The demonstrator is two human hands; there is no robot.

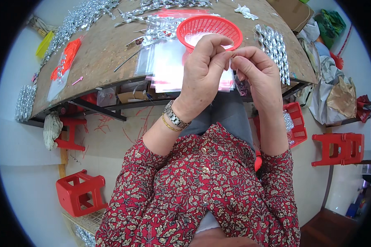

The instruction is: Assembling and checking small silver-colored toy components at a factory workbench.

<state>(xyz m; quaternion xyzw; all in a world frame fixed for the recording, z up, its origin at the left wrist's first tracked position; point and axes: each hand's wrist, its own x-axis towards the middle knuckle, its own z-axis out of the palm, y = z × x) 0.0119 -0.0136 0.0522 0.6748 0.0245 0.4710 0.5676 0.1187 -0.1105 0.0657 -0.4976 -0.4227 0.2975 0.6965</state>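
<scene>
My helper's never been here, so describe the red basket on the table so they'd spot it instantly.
Start at the big brown table across the top and find the flat plastic sheets at its near edge. Just beyond the person's left hand stands the red basket. It is round with a lattice wall, unlike the sheets and the twisted silver strips nearby.

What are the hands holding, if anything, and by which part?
Can't tell. The left hand and right hand are close together near the red basket; anything between them is too fine to identify.
</scene>
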